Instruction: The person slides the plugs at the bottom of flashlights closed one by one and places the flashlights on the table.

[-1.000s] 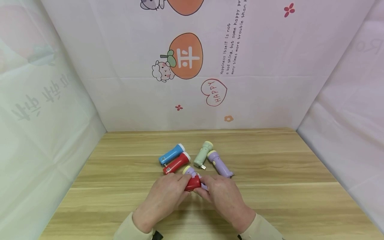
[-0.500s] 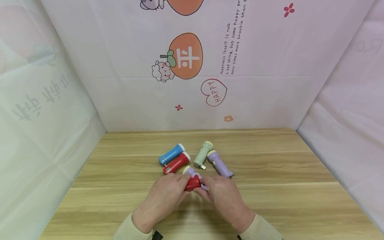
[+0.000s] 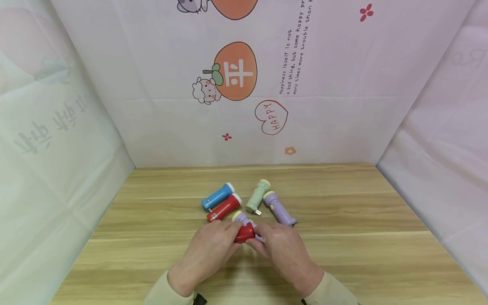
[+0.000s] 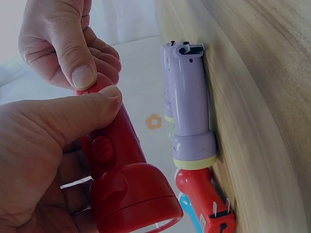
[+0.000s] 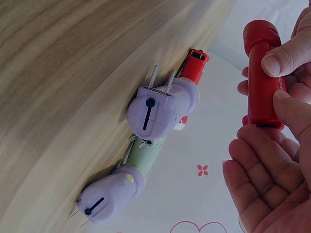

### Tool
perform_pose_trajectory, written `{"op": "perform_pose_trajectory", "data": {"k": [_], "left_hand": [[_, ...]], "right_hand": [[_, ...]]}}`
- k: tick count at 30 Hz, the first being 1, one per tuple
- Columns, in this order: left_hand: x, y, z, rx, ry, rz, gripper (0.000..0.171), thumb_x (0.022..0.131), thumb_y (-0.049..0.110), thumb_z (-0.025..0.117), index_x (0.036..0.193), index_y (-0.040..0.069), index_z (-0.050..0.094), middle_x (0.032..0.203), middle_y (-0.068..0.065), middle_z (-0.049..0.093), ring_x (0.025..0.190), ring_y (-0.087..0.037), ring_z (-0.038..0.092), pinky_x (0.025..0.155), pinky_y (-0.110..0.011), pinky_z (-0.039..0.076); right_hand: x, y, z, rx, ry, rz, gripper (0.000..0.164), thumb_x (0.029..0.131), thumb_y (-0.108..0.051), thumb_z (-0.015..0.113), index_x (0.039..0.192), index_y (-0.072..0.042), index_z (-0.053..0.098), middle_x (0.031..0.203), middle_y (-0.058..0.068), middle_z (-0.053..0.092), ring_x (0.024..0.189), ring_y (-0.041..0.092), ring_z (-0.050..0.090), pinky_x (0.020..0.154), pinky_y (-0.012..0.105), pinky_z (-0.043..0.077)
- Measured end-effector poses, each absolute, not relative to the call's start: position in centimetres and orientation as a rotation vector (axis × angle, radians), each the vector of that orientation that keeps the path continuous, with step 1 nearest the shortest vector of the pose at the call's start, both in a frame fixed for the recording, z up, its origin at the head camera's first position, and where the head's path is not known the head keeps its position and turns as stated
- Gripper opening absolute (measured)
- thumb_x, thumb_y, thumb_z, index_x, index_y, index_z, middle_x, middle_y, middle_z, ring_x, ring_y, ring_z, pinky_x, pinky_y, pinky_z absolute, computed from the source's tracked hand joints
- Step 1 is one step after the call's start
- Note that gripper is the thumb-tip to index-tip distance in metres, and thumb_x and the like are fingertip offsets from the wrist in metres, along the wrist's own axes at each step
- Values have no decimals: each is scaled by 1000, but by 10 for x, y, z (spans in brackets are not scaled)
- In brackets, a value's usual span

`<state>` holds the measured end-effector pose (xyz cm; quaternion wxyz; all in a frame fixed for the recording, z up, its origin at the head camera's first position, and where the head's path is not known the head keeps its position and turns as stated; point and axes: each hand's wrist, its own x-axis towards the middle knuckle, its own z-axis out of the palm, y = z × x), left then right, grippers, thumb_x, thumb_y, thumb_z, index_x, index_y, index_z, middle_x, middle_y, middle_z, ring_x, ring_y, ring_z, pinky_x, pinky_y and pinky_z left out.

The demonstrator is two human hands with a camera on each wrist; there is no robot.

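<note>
My left hand (image 3: 207, 243) grips a red flashlight (image 4: 121, 145), thumb along its body near the slide switch. At the flashlight's tail end my right hand (image 3: 287, 254) pinches it, with the thumb on top and the fingers underneath, as the right wrist view shows. The flashlight's wide head is on the left hand's side. Just behind both hands a purple flashlight (image 5: 155, 107) with two metal prongs out lies on the table, partly hidden by the held one in the head view.
Further back on the wooden table (image 3: 343, 199) lie a blue flashlight (image 3: 218, 196), another red flashlight (image 3: 225, 207), a pale green flashlight (image 3: 258, 197) and a second purple flashlight (image 3: 280, 208). Printed white cloth (image 3: 328, 127) encloses the table at the back and sides.
</note>
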<state>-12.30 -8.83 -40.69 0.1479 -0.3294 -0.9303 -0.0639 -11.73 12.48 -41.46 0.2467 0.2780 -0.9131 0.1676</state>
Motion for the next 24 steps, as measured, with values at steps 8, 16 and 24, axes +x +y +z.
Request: {"op": "perform_pose_trajectory", "data": {"k": [8, 16, 24], "left_hand": [[-123, -88, -407, -946, -2685, -194, 57, 89, 37, 84, 134, 9, 66, 107, -1, 75, 87, -16, 66, 79, -34, 60], [-123, -88, -408, -945, -2688, -197, 56, 89, 37, 84, 134, 9, 66, 108, -1, 75, 87, -17, 66, 80, -34, 60], [-123, -88, -408, -937, -2695, -206, 57, 89, 37, 84, 135, 9, 65, 107, -1, 75, 87, -16, 66, 79, -34, 60]], "right_hand": [[-117, 125, -415, 755, -2499, 445, 26, 83, -39, 87, 89, -17, 76, 73, -7, 73, 60, -1, 51, 56, 19, 51], [-117, 124, -415, 750, -2503, 439, 26, 82, -39, 88, 88, -16, 77, 72, -7, 72, 59, -1, 50, 55, 18, 50], [-117, 125, -415, 756, -2486, 424, 27, 82, -39, 89, 86, -16, 76, 69, -8, 70, 58, -1, 48, 53, 16, 46]]}}
